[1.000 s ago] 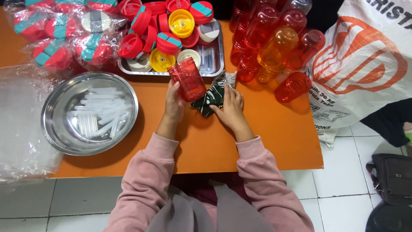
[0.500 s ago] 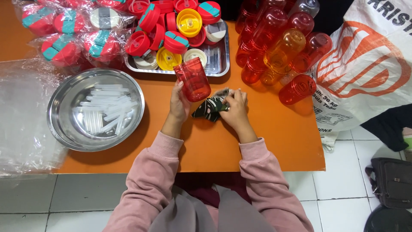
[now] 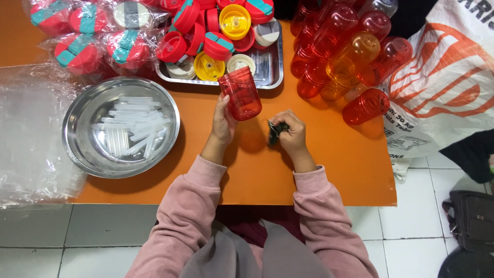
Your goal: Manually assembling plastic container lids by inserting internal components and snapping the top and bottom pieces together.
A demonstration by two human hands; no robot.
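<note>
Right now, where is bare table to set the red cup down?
Bare orange table lies right of the right hand, below the bottles, and between the bowl and left hand. The tray end is crowded.

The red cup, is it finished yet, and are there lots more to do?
Not finished. The left hand holds the red cup with no lid on, and the right hand grips a small dark bundle. Many bare cups wait in a pile, lids sit unused in the tray.
</note>
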